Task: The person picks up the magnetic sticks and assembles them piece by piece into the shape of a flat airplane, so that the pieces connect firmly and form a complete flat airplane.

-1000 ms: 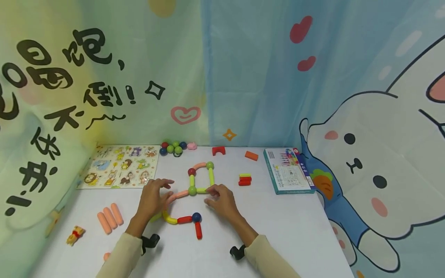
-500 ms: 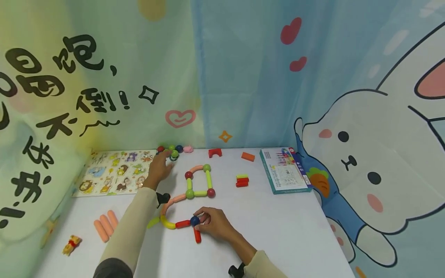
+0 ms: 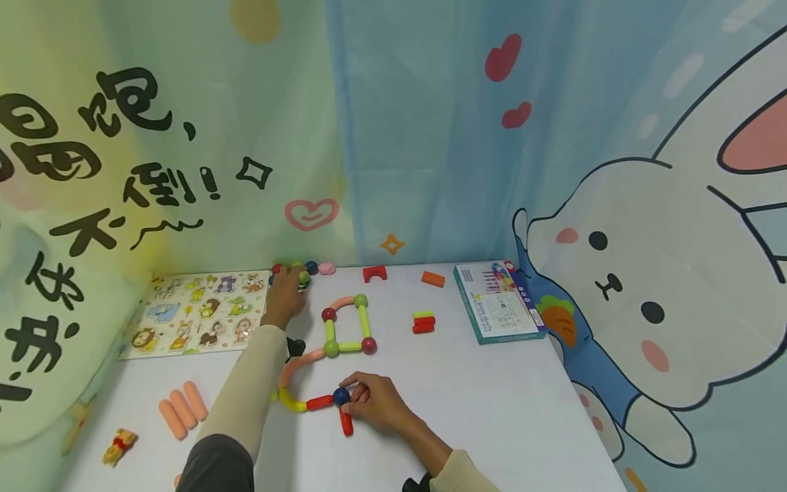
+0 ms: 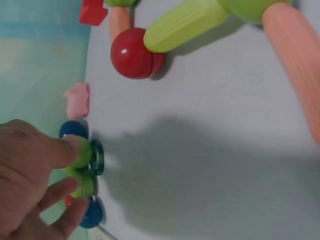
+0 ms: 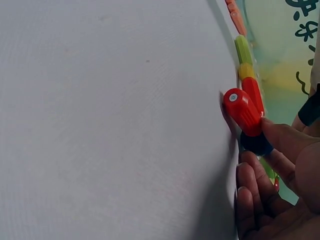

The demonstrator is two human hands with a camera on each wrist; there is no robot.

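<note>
At the back of the table, my left hand (image 3: 284,298) reaches over a cluster of green, blue and red balls. In the left wrist view its thumb overlaps a green ball (image 4: 83,153), with other fingers spread loosely beside it; whether they touch is unclear. My right hand (image 3: 379,403) pinches a blue ball (image 3: 341,396) between thumb and fingers. A short red rod (image 3: 346,422) sticks out from that ball, its round end facing the right wrist view. Another red rod (image 3: 320,402) joins the ball to a yellow curved rod (image 3: 292,402) and a pink curved one (image 3: 296,369).
Beyond lies a closed loop of rods with a red ball (image 3: 369,346) at one corner. An animal sticker sheet (image 3: 197,311) is at left, above several pink rods (image 3: 182,410) and a bear figure (image 3: 119,447). Red blocks (image 3: 423,324) and a box (image 3: 499,301) sit right.
My left hand has gone from beside the rod chain to the balls at the back. My right hand has come down from the loop's corner and taken hold of the blue ball.
</note>
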